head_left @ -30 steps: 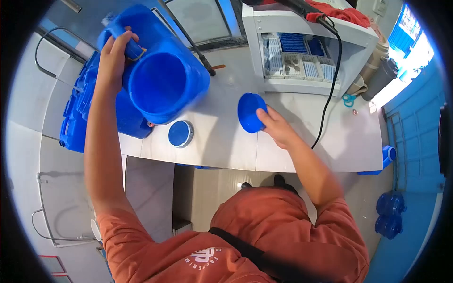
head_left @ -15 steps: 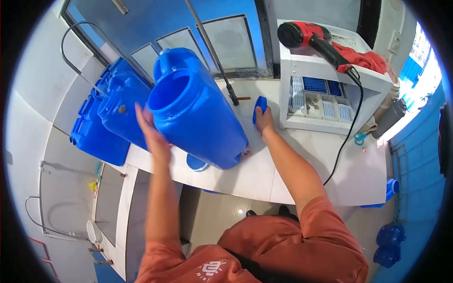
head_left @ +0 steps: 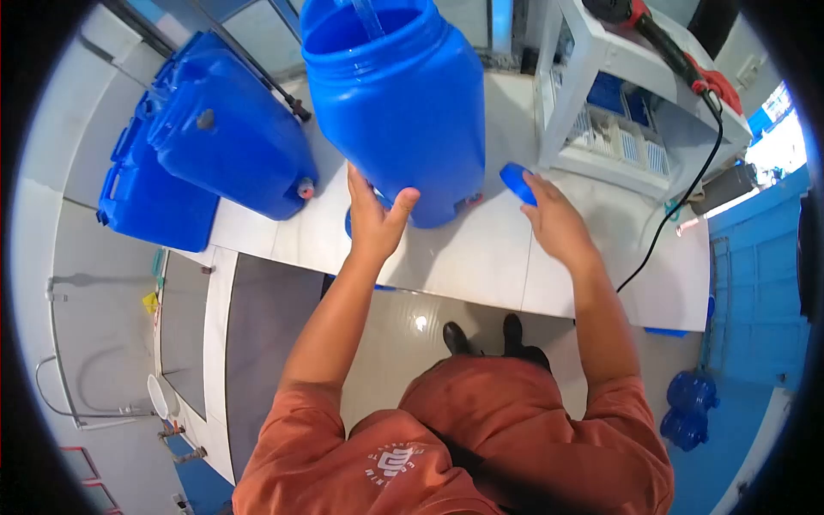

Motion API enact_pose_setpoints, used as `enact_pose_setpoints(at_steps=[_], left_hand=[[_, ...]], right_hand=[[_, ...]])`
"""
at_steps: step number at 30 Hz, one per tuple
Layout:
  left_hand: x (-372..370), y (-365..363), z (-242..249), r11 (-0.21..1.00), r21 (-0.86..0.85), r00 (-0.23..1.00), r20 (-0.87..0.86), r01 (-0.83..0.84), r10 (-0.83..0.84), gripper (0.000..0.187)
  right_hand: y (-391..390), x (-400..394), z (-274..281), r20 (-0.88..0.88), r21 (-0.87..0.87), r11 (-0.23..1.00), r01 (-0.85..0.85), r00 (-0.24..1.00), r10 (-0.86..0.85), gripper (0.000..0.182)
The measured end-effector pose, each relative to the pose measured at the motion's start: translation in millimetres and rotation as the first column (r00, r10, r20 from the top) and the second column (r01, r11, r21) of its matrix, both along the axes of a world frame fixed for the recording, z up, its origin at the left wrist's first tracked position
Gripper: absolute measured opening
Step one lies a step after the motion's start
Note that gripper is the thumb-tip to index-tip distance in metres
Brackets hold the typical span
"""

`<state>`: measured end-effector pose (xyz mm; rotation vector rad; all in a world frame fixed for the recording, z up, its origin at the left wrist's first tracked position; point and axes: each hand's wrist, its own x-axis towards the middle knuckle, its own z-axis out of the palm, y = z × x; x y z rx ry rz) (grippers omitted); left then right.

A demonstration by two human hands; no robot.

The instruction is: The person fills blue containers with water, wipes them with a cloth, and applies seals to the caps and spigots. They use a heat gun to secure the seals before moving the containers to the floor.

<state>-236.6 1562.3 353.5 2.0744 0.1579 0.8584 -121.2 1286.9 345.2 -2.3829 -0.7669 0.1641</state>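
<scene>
A big blue jug [head_left: 399,112] stands on the white counter with its wide mouth uncapped, and a clear stream or tube enters the mouth. Against the lower left side of the jug is my left hand [head_left: 376,219], thumb and fingers apart, its fingertips partly hidden by the jug. My right hand [head_left: 558,219] is to the right of the jug, above the counter, with its fingers closed on a blue cap [head_left: 518,183]. Another round blue lid [head_left: 349,223] lies behind my left hand, mostly hidden.
More blue jugs [head_left: 232,129] stand at the left. A white shelf unit [head_left: 571,129] with small trays holds a red and black heat gun [head_left: 657,39], whose cord crosses the counter [head_left: 481,275]. Blue bottles [head_left: 691,408] are at the lower right.
My left hand has moved from beside the jug's mouth down to its lower side. The view has shifted, and the jug now appears more upright, under the stream or tube. The cap remains in my right hand.
</scene>
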Motion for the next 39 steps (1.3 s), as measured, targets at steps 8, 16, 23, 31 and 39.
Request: enact_pose_setpoints(at_steps=[8, 16, 23, 31, 39], left_hand=[[-84, 26, -101, 0.779, 0.624, 0.775, -0.520, 0.058, 0.359, 0.078], [-125, 40, -116, 0.764, 0.635, 0.791, -0.406, -0.115, 0.457, 0.074], [-201, -105, -140, 0.686, 0.719, 0.494, -0.559, -0.111, 0.666, 0.064], [-117, -313, -230, 0.756, -0.261, -0.250, -0.959, 0.601, -0.132, 0.055], [0, -709, -40, 0.665, -0.445, -0.025, -0.841, 0.600, -0.540, 0.048]], right_hand=[[-16, -60, -67, 0.146, -0.227, 0.953, -0.200, 0.961, 0.236, 0.067], [-200, -168, -58, -0.359, 0.310, 0.941, -0.139, 0.899, 0.251, 0.042], [-525, -343, -205, -0.567, -0.453, 0.769, 0.450, 0.520, -0.639, 0.048], [-788, -456, -279, -0.565, -0.555, 0.504, 0.661, 0.145, -0.812, 0.051], [-904, -351, -309, -0.575, -0.362, 0.516, 0.776, 0.249, -0.779, 0.051]])
